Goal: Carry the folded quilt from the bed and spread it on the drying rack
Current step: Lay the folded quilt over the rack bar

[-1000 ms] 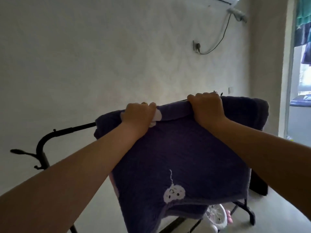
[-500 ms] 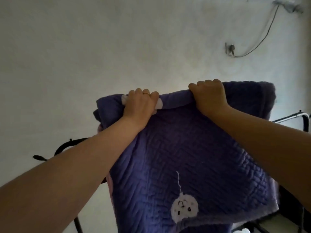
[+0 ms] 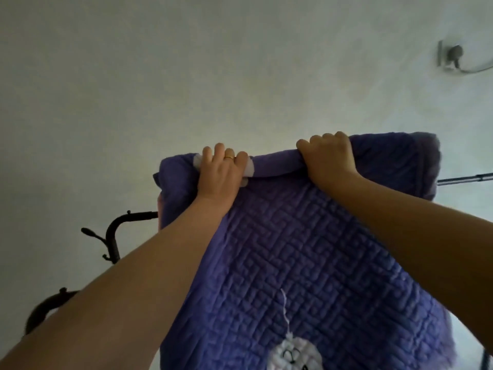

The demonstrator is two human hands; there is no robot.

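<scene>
A purple quilted quilt (image 3: 306,252) with a white cartoon face near its bottom hangs in front of me, still folded in layers. My left hand (image 3: 221,169) grips its rolled top edge at the left, a gold ring on one finger. My right hand (image 3: 329,156) grips the same top edge further right. The black drying rack (image 3: 114,236) shows at the left with a curved bar and small hooks, and its metal bar (image 3: 464,178) sticks out at the right behind the quilt. The rack's middle is hidden by the quilt.
A pale wall (image 3: 213,76) fills the background close behind the rack. A wall socket with a plugged cable (image 3: 450,58) sits at the upper right. A dark curved rack part (image 3: 45,311) shows at the lower left by my forearm.
Both hands have stayed shut on the quilt's top edge and lifted it higher relative to the rack. The view has tilted and come closer; the floor and window have dropped out of sight.
</scene>
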